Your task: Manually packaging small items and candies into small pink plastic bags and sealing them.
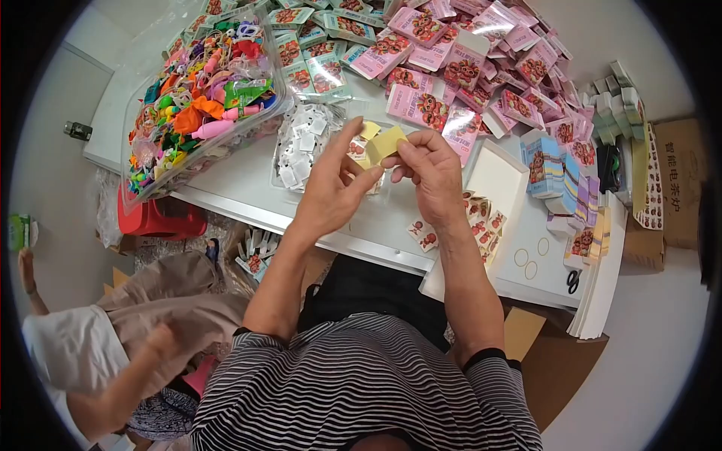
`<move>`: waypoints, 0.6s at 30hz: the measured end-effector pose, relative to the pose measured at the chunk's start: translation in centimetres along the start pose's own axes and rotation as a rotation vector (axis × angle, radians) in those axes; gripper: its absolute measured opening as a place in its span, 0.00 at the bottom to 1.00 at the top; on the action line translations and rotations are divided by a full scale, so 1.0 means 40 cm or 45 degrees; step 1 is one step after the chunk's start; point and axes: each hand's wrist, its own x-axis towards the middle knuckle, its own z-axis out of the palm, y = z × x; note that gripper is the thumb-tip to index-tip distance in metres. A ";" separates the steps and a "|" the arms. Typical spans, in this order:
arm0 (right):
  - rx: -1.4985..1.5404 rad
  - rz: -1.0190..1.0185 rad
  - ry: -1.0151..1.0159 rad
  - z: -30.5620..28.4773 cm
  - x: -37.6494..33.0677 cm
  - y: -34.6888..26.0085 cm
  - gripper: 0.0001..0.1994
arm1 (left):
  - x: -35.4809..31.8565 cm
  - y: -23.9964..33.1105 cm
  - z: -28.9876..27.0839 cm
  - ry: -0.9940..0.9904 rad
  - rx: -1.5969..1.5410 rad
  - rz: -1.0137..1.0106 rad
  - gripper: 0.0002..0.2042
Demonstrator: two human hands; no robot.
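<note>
From where I stood, a co-worker in a white top [79, 346] was at the far left. Beside them, on the table [391, 242], a clear bin [214, 156] brimmed with small, brightly coloured toys. Next came a heap of small white pieces [304, 135], with green boxes [323, 74] behind. The left hand [333, 184] was open, its thumb stretched toward a small yellow piece [386, 145]; I couldn't tell whether the two touched. That piece was up above the table, pinched between the thumb and fingers of the right hand [435, 177]. Pink boxes [427, 110] were piled beyond. By the right forearm were picture cards [485, 229] and a white open box [500, 171], then three thin rings [531, 269], and black scissors [573, 281] near the table's edge.
</note>
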 end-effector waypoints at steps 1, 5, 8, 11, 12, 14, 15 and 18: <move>0.039 0.002 -0.011 -0.002 0.005 -0.004 0.06 | 0.010 -0.001 -0.005 -0.113 -0.243 -0.188 0.27; -0.005 -0.018 -0.040 0.005 0.019 -0.010 0.07 | 0.031 -0.022 -0.046 -0.157 -0.534 -0.530 0.15; -0.177 -0.157 0.084 0.033 0.036 -0.001 0.06 | 0.030 -0.027 -0.044 0.015 -0.407 -0.432 0.09; -0.583 -0.308 0.206 0.034 0.068 0.009 0.08 | 0.019 -0.038 -0.039 0.158 -0.108 -0.220 0.07; -0.581 -0.305 0.202 0.034 0.071 0.015 0.08 | 0.013 -0.038 -0.037 0.234 0.080 -0.084 0.06; -1.598 -0.640 0.107 0.037 0.074 0.026 0.15 | 0.013 -0.039 -0.037 0.277 0.203 -0.001 0.07; -1.670 -0.712 -0.048 0.034 0.079 0.012 0.20 | 0.015 -0.039 -0.038 0.321 0.324 0.087 0.07; -2.048 -0.552 -0.418 0.051 0.067 -0.008 0.16 | 0.020 -0.034 -0.043 0.469 0.310 0.037 0.06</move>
